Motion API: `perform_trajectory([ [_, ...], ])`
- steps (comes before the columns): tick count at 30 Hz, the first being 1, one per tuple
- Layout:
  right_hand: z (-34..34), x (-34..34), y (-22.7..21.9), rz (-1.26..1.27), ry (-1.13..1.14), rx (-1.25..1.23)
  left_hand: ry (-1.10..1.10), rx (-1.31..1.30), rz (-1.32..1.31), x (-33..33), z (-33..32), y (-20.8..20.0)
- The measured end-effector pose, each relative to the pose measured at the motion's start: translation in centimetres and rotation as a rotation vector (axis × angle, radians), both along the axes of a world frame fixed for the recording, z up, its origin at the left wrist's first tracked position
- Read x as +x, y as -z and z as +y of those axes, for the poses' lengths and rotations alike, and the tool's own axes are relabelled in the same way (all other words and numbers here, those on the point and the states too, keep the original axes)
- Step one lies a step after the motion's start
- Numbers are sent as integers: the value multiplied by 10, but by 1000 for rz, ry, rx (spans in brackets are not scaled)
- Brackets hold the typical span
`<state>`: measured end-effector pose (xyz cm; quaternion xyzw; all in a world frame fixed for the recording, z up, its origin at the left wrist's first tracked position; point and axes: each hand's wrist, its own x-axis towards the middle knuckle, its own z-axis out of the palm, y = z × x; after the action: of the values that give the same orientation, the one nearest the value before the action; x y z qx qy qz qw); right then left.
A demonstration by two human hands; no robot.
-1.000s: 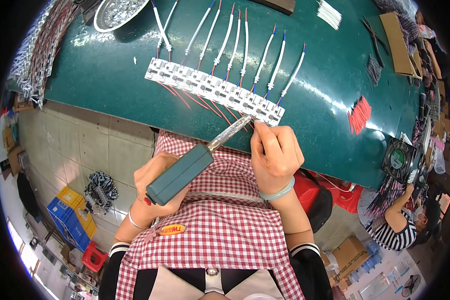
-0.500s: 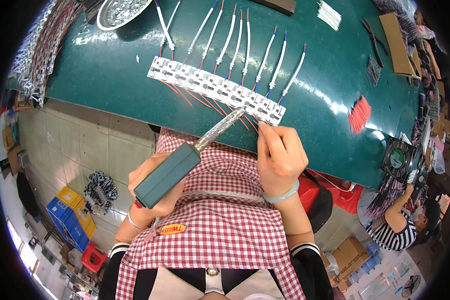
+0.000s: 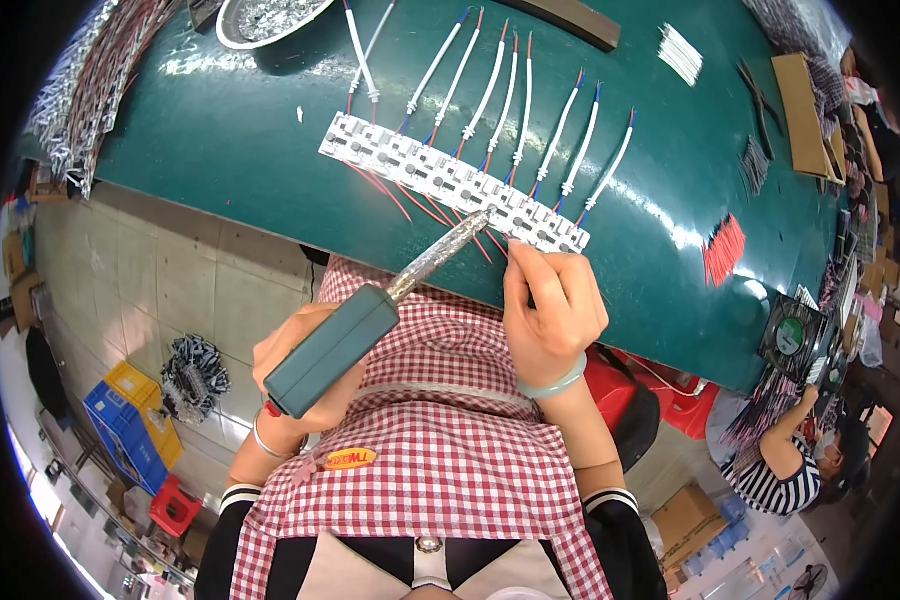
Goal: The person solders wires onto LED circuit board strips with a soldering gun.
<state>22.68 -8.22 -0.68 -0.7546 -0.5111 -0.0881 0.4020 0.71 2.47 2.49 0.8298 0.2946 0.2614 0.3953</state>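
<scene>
My left hand (image 3: 282,348) is closed around the dark green handle of a soldering iron (image 3: 435,258), its metal shaft pointing up and right. The tip rests on or just over a strip of white boards (image 3: 425,178) lying aslant on the table. At the strip's near edge, right of the tip, my right hand (image 3: 558,310) pinches what looks like a thin red wire; its fingertips hide most of it. White-sleeved cables (image 3: 485,95) reach away from the far edge. Several loose-ended red wires (image 3: 380,188) stick out from the near edge.
The green table (image 3: 210,165) carries a metal bowl (image 3: 232,38) of silvery bits, wire bundles (image 3: 85,90), red pieces (image 3: 724,250), white pieces (image 3: 680,54), pliers (image 3: 762,105) and a cardboard box (image 3: 802,120). A small fan (image 3: 792,335) stands right. Another person (image 3: 785,460) works beyond it.
The view has shifted, with the table's things farther right in it. Along the strip, the iron's tip and my right hand have moved a little left. Both hands keep their grip.
</scene>
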Motion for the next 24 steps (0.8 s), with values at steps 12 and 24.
perform_trajectory([
  [12,3,-5,4,-46,26,-89,71,-14,-50,2,6,8],
  [24,3,-4,5,-55,36,-67,91,-87,-16,6,9,7],
])
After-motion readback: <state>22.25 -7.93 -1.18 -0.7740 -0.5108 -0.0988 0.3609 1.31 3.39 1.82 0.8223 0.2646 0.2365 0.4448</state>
